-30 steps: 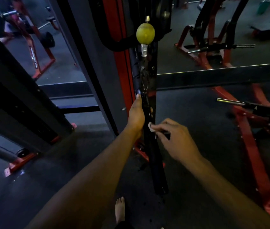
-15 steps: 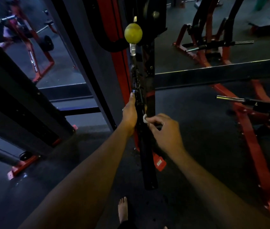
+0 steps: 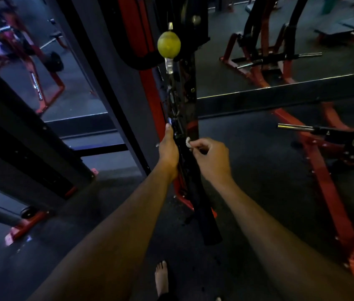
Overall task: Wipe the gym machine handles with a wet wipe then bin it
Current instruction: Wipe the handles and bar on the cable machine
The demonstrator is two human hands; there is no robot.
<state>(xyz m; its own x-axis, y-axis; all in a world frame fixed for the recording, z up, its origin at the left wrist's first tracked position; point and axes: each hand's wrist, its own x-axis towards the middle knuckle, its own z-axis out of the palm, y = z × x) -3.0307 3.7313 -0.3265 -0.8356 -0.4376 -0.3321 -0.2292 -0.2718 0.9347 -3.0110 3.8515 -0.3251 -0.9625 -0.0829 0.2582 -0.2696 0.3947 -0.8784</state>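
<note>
At handle (image 3: 190, 174): right hand (image 3: 211, 158) grip pinching wipe (image 3: 188, 141) (fingertips); left hand (image 3: 168, 148) clasping handle

View: head, single wide-angle | Position: worn on person's head | Facing: forward and down along both forearms | Range: close to hanging handle (image 3: 195, 187), gym floor (image 3: 258, 170) beyond | Shared coverage: one view only
</note>
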